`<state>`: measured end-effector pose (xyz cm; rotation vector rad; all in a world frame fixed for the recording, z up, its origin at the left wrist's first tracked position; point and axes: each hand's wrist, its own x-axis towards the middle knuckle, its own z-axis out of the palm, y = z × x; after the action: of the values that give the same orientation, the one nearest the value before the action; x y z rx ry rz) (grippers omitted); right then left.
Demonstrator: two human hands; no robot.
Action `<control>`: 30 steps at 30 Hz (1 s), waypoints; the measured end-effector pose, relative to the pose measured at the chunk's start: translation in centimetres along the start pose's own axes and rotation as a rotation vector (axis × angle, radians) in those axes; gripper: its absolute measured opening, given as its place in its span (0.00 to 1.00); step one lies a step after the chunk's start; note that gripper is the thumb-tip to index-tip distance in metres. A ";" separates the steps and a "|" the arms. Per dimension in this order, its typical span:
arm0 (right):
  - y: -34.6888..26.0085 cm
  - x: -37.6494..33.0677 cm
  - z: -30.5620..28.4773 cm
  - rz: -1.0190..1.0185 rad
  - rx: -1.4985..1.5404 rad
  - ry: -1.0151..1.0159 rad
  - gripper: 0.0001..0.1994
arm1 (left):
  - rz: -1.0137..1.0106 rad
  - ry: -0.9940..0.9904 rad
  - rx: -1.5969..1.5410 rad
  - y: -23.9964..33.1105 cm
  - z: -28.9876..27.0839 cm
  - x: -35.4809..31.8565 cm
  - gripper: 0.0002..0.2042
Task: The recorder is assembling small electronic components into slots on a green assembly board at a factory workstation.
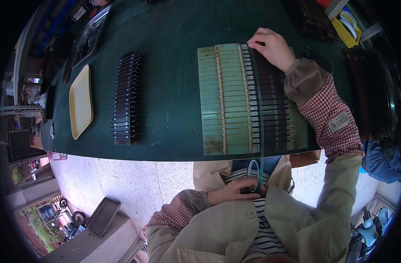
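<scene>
My left hand (232, 191), low in front of my body, is closed around a roll of green tape (254, 176). A narrow strip of tape (261, 127) runs from the roll up over a green slotted board (211, 101). At the far edge of the board my right hand (270, 47) is closed in a pinch on the strip's far end; the fingers partly hide it. Several thin dark pins (275, 114) lie side by side across the right part of the board, under and beside the strip.
A dark block with rows of pins (132, 98) stands left of the board. Farther left lies a cream tray (81, 103), with a metal tray (90, 37) beyond it. A yellow bin (347, 33) is at the far right. Dark stacked strips (369, 94) line the right side.
</scene>
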<state>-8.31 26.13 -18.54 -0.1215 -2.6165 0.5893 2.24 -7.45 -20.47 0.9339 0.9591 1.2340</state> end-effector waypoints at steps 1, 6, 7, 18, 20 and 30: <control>0.0 0.0 -0.1 -0.018 -0.032 0.005 0.05 | 0.006 0.003 0.013 -0.1 0.0 0.0 0.12; -1.1 0.6 -0.7 0.144 -0.028 0.012 0.04 | 0.009 0.004 -0.011 -0.5 -0.1 0.0 0.12; -1.3 0.7 -0.8 0.242 0.006 0.010 0.04 | -0.001 0.000 -0.005 -0.3 0.0 0.0 0.12; -2.1 -2.6 -1.2 -0.299 -0.299 -0.113 0.19 | 0.082 0.003 0.035 -0.2 -0.1 0.4 0.12; -2.0 -2.6 -1.5 -0.282 -0.322 -0.120 0.21 | 0.057 -0.011 0.049 -0.3 -0.2 0.4 0.13; -1.7 -3.3 -2.6 -0.212 -0.358 -0.165 0.23 | 0.055 -0.043 0.077 -0.2 -0.2 0.6 0.14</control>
<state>-4.16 24.97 -17.02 0.0979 -2.8228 0.0569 2.21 -6.85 -20.79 1.0495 0.9574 1.2256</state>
